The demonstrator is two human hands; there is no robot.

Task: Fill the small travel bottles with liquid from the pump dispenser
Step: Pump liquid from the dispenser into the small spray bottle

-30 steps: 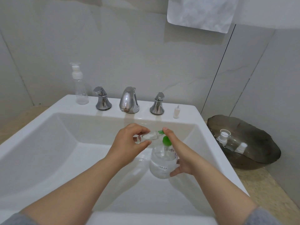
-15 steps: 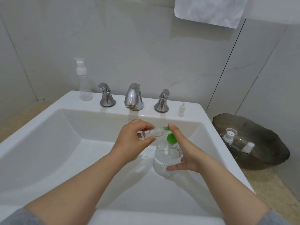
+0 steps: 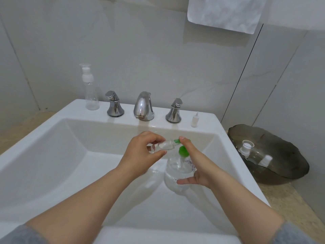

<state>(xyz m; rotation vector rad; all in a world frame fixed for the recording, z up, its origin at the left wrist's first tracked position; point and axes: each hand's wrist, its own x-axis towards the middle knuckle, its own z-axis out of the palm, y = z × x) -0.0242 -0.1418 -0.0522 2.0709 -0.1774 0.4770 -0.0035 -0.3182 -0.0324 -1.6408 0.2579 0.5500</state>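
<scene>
Over the white sink basin [image 3: 52, 155], my right hand [image 3: 195, 164] grips a round clear pump dispenser [image 3: 175, 175] holding clear liquid, with its forefinger on top of the green pump head [image 3: 182, 150]. My left hand [image 3: 140, 154] pinches a small clear travel bottle [image 3: 165, 145], held sideways with its mouth at the green nozzle. A taller clear travel bottle with a white pump top [image 3: 89, 92] stands on the sink's back ledge at the left. A small white cap piece [image 3: 194, 120] stands on the ledge at the right.
A chrome spout [image 3: 143, 108] and two chrome handles [image 3: 114, 106] [image 3: 174, 111] line the back ledge. A dark glass dish [image 3: 281, 155] right of the sink holds clear bottles with white caps. A white towel [image 3: 225, 13] hangs on the wall above.
Both hands keep their hold on the small bottle and the dispenser. The view has tilted slightly, so the hands sit a little lower and further right in frame.
</scene>
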